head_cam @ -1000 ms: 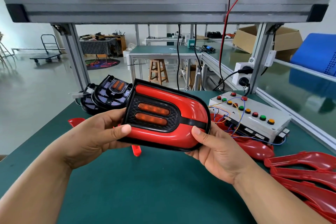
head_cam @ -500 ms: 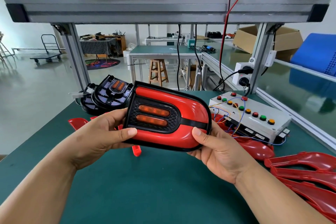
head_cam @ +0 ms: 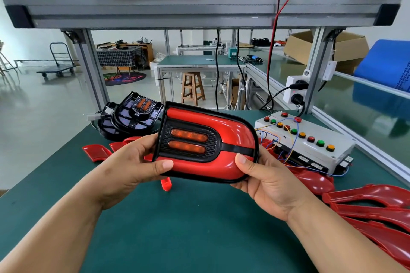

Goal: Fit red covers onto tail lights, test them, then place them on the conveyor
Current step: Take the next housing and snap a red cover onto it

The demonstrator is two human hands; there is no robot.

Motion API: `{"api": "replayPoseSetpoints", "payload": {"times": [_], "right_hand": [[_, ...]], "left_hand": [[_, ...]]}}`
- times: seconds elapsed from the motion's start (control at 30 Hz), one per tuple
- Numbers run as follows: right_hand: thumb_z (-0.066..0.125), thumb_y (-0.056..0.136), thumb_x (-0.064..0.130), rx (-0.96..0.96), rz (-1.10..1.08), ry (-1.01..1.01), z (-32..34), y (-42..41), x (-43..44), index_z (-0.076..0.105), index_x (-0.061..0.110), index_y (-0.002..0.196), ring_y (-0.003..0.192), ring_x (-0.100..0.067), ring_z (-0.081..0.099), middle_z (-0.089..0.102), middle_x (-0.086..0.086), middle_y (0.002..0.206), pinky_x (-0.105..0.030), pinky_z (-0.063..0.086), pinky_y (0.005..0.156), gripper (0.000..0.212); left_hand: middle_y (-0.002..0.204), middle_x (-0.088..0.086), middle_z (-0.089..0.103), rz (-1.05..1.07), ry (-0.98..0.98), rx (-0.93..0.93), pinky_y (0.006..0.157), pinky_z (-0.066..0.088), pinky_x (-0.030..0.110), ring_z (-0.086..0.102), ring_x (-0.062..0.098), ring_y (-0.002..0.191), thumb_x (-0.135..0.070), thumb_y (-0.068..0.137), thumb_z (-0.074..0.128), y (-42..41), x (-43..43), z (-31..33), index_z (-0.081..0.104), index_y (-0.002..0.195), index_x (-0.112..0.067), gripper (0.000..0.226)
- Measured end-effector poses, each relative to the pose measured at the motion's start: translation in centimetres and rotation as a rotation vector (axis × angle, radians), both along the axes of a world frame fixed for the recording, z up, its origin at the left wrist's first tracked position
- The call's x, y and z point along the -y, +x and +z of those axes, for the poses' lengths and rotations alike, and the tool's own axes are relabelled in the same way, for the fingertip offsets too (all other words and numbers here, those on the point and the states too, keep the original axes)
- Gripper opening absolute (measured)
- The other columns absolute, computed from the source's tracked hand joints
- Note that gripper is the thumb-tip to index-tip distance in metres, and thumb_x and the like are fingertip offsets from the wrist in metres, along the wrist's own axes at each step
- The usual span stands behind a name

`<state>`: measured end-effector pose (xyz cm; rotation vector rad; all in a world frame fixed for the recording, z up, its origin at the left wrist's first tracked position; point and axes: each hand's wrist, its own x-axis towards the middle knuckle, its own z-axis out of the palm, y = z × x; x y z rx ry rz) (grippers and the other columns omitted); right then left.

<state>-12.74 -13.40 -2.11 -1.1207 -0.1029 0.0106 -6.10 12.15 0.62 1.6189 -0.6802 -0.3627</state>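
Observation:
I hold a tail light (head_cam: 224, 137) with a red cover fitted on it, above the green table, its face tilted toward me. Two orange strips sit in its black grille. My left hand (head_cam: 131, 166) grips its left end, thumb on the lower front edge. My right hand (head_cam: 266, 179) grips its right end, thumb on the red cover. Bare black tail lights (head_cam: 133, 115) without covers are stacked at the back left. Loose red covers (head_cam: 377, 210) lie at the right.
A white test box (head_cam: 310, 142) with coloured buttons and loose wires stands at the right, just behind the held light. More red covers (head_cam: 95, 152) lie on the green table (head_cam: 177, 228) under my left hand. An aluminium frame post (head_cam: 319, 68) carries a socket. The green conveyor (head_cam: 366, 113) runs along the right.
The tail light has shifted only slightly in my hands, tilting a little. Both grips stay the same.

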Motion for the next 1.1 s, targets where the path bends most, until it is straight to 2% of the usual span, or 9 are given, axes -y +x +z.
{"api": "replayPoseSetpoints", "payload": {"times": [0.13, 0.43, 0.57, 0.67, 0.77, 0.83, 0.93, 1.0, 1.1], "right_hand": [[0.069, 0.072, 0.015, -0.005, -0.003, -0.019, -0.1, 0.1, 0.1, 0.062, 0.018, 0.115, 0.087, -0.023, 0.069, 0.072, -0.009, 0.107, -0.028, 0.055, 0.066, 0.043], [0.070, 0.070, 0.016, -0.001, -0.028, -0.038, -0.1, 0.4, 0.3, 0.061, 0.017, 0.117, 0.091, -0.026, 0.068, 0.071, -0.012, 0.109, -0.033, 0.056, 0.072, 0.048], [0.069, 0.070, 0.015, 0.001, -0.047, -0.026, 0.1, 0.5, 0.3, 0.062, 0.017, 0.113, 0.088, -0.025, 0.070, 0.072, -0.012, 0.104, -0.033, 0.059, 0.071, 0.043], [0.069, 0.069, 0.014, 0.006, -0.065, -0.027, 0.2, 0.5, 0.3, 0.062, 0.017, 0.110, 0.084, -0.023, 0.070, 0.073, -0.010, 0.101, -0.032, 0.059, 0.068, 0.042], [0.069, 0.069, 0.015, -0.003, -0.080, -0.033, 0.1, 0.5, 0.3, 0.061, 0.016, 0.113, 0.086, -0.024, 0.069, 0.073, -0.011, 0.103, -0.035, 0.058, 0.073, 0.045], [0.068, 0.070, 0.015, 0.000, -0.083, -0.040, 0.1, 0.4, 0.4, 0.059, 0.014, 0.116, 0.088, -0.024, 0.069, 0.072, -0.012, 0.106, -0.035, 0.057, 0.074, 0.047], [0.066, 0.073, 0.016, -0.003, -0.057, -0.014, 0.0, 0.3, 0.5, 0.058, 0.013, 0.118, 0.088, -0.023, 0.068, 0.071, -0.013, 0.107, -0.033, 0.054, 0.072, 0.046], [0.066, 0.073, 0.015, -0.011, -0.032, 0.019, 0.0, 0.2, 0.5, 0.061, 0.014, 0.114, 0.082, -0.020, 0.068, 0.072, -0.011, 0.101, -0.029, 0.055, 0.064, 0.041], [0.067, 0.070, 0.016, -0.030, 0.000, 0.043, 0.0, 0.2, 0.6, 0.062, 0.015, 0.110, 0.080, -0.020, 0.066, 0.071, -0.011, 0.099, -0.026, 0.053, 0.060, 0.040]], "left_hand": [[0.125, 0.007, 0.067, 0.004, -0.019, -0.047, 0.087, 0.055, 0.030, 0.064, 0.025, 0.115, -0.026, 0.073, 0.079, 0.3, 0.0, -0.3, 0.066, 0.120, -0.028, 0.049], [0.126, 0.006, 0.067, 0.033, -0.024, -0.057, 0.091, 0.056, 0.038, 0.064, 0.026, 0.116, -0.030, 0.070, 0.080, 0.8, 0.1, -0.7, 0.065, 0.122, -0.029, 0.055], [0.125, 0.006, 0.067, 0.070, -0.011, -0.041, 0.096, 0.052, 0.050, 0.063, 0.028, 0.116, -0.030, 0.070, 0.079, 0.7, 0.5, -0.9, 0.065, 0.121, -0.030, 0.053], [0.124, 0.008, 0.067, 0.095, -0.029, -0.063, 0.098, 0.049, 0.057, 0.063, 0.033, 0.114, -0.019, 0.075, 0.075, 0.7, 0.8, -1.1, 0.066, 0.119, -0.028, 0.046], [0.123, 0.009, 0.067, 0.107, -0.032, -0.089, 0.098, 0.049, 0.055, 0.062, 0.034, 0.116, -0.017, 0.074, 0.074, 0.5, 1.0, -1.1, 0.067, 0.119, -0.027, 0.046], [0.124, 0.010, 0.067, 0.111, -0.049, -0.107, 0.096, 0.053, 0.048, 0.062, 0.031, 0.117, -0.017, 0.073, 0.080, 0.3, 1.1, -1.2, 0.068, 0.118, -0.029, 0.048], [0.125, 0.008, 0.067, 0.094, -0.077, -0.138, 0.086, 0.057, 0.032, 0.064, 0.024, 0.115, -0.037, 0.060, 0.091, 0.0, 1.3, -1.0, 0.069, 0.116, -0.030, 0.060], [0.126, 0.006, 0.067, 0.086, -0.078, -0.165, 0.088, 0.057, 0.030, 0.064, 0.023, 0.116, -0.045, 0.049, 0.094, 0.0, 1.2, -1.1, 0.069, 0.117, -0.030, 0.074], [0.128, 0.007, 0.065, 0.056, -0.090, -0.214, 0.094, 0.055, 0.034, 0.063, 0.024, 0.117, -0.045, 0.047, 0.095, 0.0, 1.0, -1.1, 0.069, 0.118, -0.029, 0.077]]}}
